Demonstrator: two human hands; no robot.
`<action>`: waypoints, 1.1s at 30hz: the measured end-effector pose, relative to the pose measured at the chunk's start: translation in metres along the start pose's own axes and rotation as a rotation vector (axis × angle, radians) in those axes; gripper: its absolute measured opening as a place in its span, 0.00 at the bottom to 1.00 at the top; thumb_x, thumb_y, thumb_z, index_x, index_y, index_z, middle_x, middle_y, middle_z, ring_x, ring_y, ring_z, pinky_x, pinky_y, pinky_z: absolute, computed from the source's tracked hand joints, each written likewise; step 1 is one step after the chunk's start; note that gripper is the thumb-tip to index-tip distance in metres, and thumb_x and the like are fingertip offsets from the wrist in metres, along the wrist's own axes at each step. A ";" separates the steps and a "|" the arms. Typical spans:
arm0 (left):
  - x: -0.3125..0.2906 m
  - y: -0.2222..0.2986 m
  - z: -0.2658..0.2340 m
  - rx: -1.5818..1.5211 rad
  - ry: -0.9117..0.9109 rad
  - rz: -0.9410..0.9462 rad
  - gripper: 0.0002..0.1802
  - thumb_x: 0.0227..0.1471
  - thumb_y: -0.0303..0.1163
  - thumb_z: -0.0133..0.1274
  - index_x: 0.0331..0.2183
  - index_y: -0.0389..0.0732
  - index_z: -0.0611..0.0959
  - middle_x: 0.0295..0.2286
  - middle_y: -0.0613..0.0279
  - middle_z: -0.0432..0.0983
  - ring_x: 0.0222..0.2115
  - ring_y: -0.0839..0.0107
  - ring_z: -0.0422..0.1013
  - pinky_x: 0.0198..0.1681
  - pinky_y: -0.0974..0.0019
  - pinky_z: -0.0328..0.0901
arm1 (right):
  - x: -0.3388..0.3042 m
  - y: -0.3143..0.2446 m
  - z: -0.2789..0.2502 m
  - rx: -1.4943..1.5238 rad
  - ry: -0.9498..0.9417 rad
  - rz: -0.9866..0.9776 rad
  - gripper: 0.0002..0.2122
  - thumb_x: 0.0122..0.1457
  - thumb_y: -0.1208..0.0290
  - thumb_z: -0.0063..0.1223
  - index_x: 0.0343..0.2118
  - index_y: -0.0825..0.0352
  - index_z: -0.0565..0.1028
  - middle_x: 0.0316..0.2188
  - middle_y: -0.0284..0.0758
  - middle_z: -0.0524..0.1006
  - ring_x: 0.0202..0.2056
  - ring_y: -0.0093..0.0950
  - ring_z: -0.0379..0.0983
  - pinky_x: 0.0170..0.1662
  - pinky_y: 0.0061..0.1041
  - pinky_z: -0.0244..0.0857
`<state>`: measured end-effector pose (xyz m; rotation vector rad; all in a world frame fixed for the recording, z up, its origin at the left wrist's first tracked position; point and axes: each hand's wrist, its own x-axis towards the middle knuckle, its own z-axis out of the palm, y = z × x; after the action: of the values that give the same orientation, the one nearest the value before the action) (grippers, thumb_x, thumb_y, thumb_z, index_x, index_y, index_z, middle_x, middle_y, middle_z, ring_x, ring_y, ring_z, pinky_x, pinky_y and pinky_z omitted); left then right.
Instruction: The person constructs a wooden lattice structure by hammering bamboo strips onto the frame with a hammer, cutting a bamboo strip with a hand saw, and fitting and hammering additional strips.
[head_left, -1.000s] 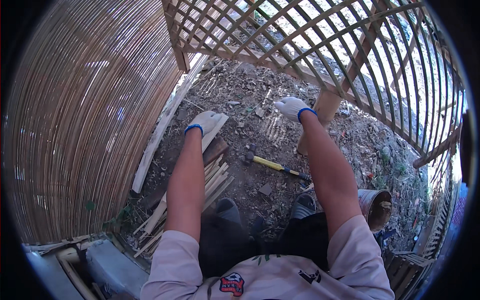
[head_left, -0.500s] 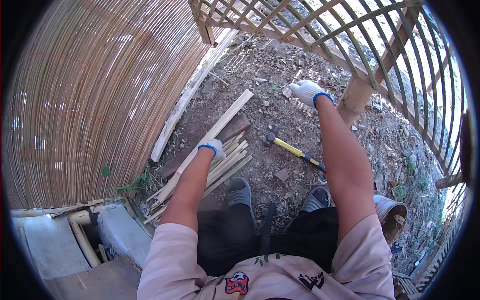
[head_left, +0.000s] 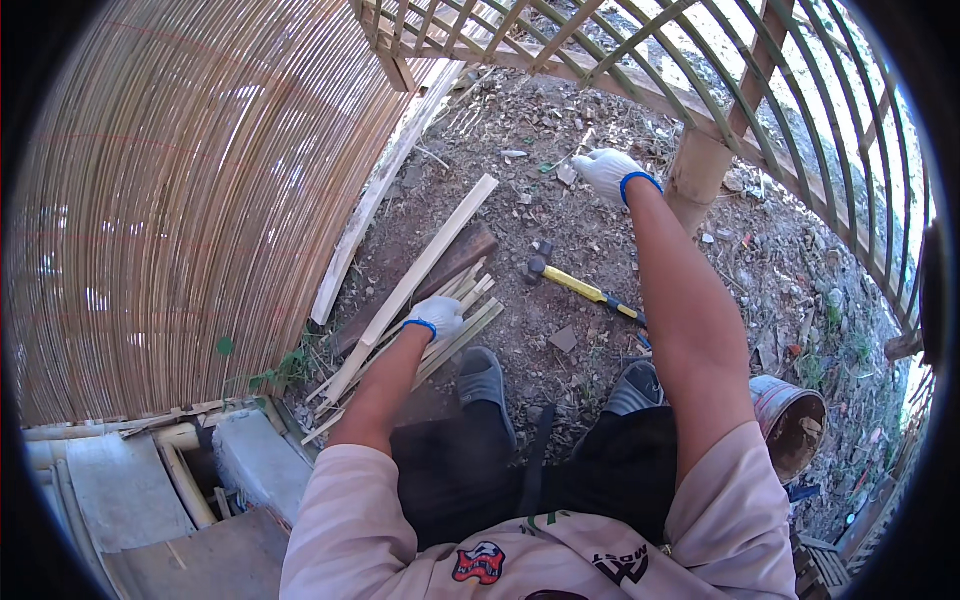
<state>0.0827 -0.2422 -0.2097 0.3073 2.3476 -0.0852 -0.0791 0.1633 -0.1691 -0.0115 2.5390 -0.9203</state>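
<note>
My left hand [head_left: 437,315], in a white glove with a blue cuff, is closed over a bundle of thin pale wooden strips [head_left: 465,335]; its fingertips are hidden. Left of that hand a longer, wider pale wooden slat [head_left: 440,235] lies slantwise across a dark wooden block [head_left: 468,250]. My right hand [head_left: 608,176], gloved alike, reaches far forward over the dirt, its fingers pressed together. Whatever it pinches, if anything, is too small to make out. On the ground between my hands rests a hammer [head_left: 580,287] with a dark head and a yellow-and-black handle.
A slatted bamboo wall [head_left: 200,200] rises at left, with a long board [head_left: 365,220] along its foot. A bamboo lattice [head_left: 640,70] and a thick post [head_left: 697,180] stand ahead right. An old bucket [head_left: 795,430] lies near my right leg. Grey panels [head_left: 125,490] are at lower left.
My left hand has shifted from beside the wide slat slightly right and nearer, onto the thin strips. My right hand stays stretched forward, almost unmoved. The whole view has shifted slightly.
</note>
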 end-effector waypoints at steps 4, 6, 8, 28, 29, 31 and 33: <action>0.006 -0.008 -0.007 -0.038 -0.080 -0.037 0.22 0.54 0.41 0.49 0.43 0.40 0.89 0.46 0.39 0.82 0.49 0.42 0.78 0.55 0.45 0.71 | 0.003 -0.004 -0.003 -0.103 0.015 -0.055 0.28 0.68 0.46 0.45 0.55 0.68 0.81 0.48 0.49 0.84 0.51 0.46 0.80 0.55 0.40 0.70; 0.010 -0.001 -0.010 -0.057 -0.107 -0.026 0.23 0.54 0.41 0.49 0.43 0.39 0.88 0.46 0.38 0.82 0.50 0.41 0.77 0.56 0.46 0.70 | 0.004 0.005 -0.001 -0.001 0.030 -0.020 0.29 0.68 0.46 0.44 0.54 0.69 0.81 0.48 0.50 0.83 0.51 0.47 0.80 0.56 0.41 0.70; 0.003 -0.008 -0.010 -0.074 -0.165 0.036 0.23 0.56 0.42 0.48 0.43 0.38 0.88 0.47 0.37 0.81 0.50 0.41 0.77 0.57 0.47 0.69 | -0.006 -0.004 -0.005 -0.050 0.023 -0.101 0.29 0.68 0.47 0.43 0.53 0.70 0.81 0.48 0.50 0.83 0.50 0.48 0.80 0.55 0.41 0.70; 0.008 -0.015 0.027 0.085 0.263 -0.173 0.16 0.57 0.39 0.53 0.41 0.37 0.83 0.42 0.41 0.83 0.46 0.44 0.79 0.49 0.43 0.74 | -0.026 0.005 -0.022 0.009 0.049 0.010 0.30 0.70 0.47 0.39 0.53 0.72 0.81 0.54 0.54 0.80 0.57 0.50 0.76 0.62 0.43 0.67; 0.010 -0.020 0.018 0.067 0.257 -0.189 0.16 0.58 0.38 0.53 0.41 0.37 0.84 0.41 0.41 0.83 0.46 0.45 0.79 0.50 0.46 0.74 | -0.021 0.002 -0.021 -0.007 0.045 -0.018 0.30 0.70 0.47 0.39 0.53 0.72 0.81 0.54 0.53 0.80 0.57 0.50 0.76 0.62 0.43 0.67; 0.013 -0.019 -0.008 -0.104 0.262 -0.098 0.16 0.59 0.39 0.53 0.42 0.37 0.83 0.41 0.42 0.83 0.45 0.47 0.80 0.50 0.49 0.73 | -0.021 -0.002 -0.023 -0.078 0.086 -0.082 0.28 0.69 0.48 0.41 0.53 0.68 0.82 0.54 0.53 0.80 0.56 0.50 0.76 0.61 0.42 0.69; 0.020 0.019 -0.054 -0.357 0.246 0.090 0.16 0.62 0.40 0.50 0.44 0.39 0.83 0.40 0.44 0.83 0.42 0.48 0.80 0.50 0.53 0.71 | -0.034 0.003 -0.032 0.031 0.080 0.017 0.25 0.69 0.51 0.41 0.52 0.66 0.82 0.55 0.54 0.79 0.56 0.50 0.77 0.60 0.44 0.71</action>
<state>0.0370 -0.2117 -0.1843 0.2560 2.5283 0.4332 -0.0613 0.1902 -0.1352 0.0570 2.5936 -0.9724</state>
